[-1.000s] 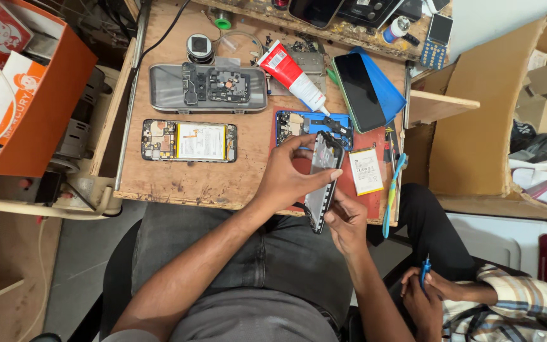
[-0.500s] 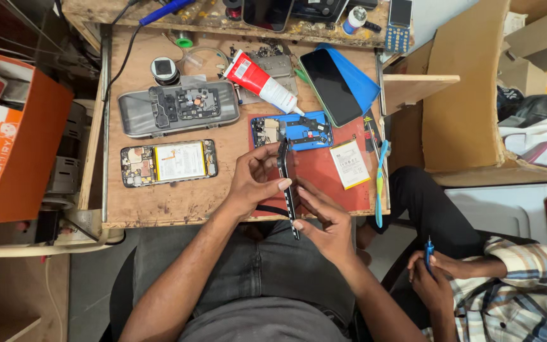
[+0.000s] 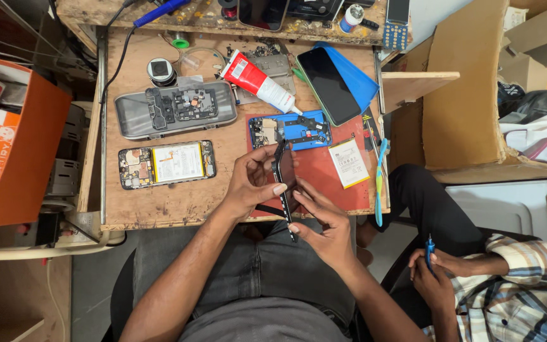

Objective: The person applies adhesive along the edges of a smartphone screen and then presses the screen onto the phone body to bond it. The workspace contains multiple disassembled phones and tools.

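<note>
A worn wooden workbench fills the upper view, with an orange cardboard box just beside its left edge. On the bench lie a grey phone back cover and, below it, an opened phone showing its white battery. To the right sit a red mat, a dark phone on a blue sheet, a blue circuit-board frame, a red-and-white glue tube and a loose white battery. Over the bench's near edge, the left hand and right hand both close their fingers on 1 thin black phone frame, held edge-on and nearly upright between them. At lower right, another person's hand grips a small blue tool.
</note>
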